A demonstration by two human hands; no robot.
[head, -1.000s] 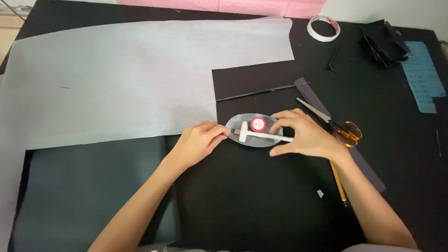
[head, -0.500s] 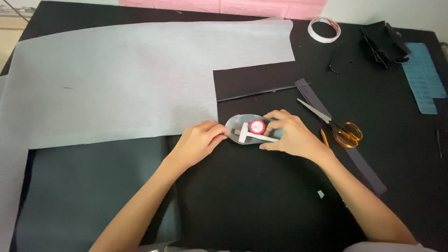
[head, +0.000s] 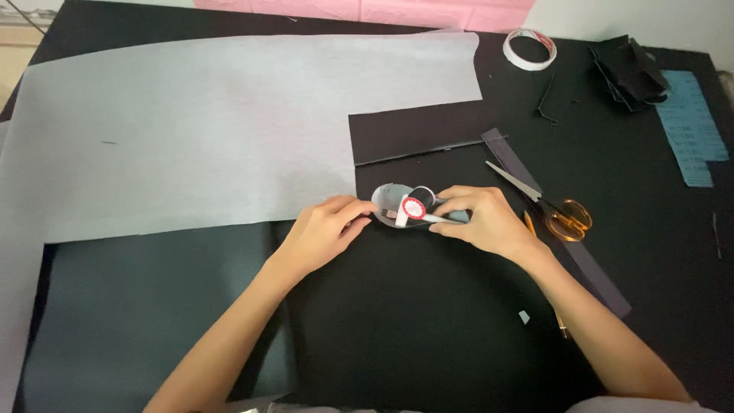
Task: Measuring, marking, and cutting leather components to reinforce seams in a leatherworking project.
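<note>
both hands, left hand (head: 321,229) and right hand (head: 478,218), grasp a small grey oval pouch (head: 405,208) on the black counter (head: 428,336), scissors (head: 543,203) nearby.

In my hands sits a small grey oval piece (head: 390,200), tilted up off the black table, with a round red-and-white sticker (head: 414,208) and a white strip across it.

Left hand (head: 325,229) and right hand (head: 482,222) grip a grey oval sole piece (head: 405,206) on the black worktop (head: 428,336). Orange-handled scissors (head: 547,205) lie just beside the right hand.
</note>
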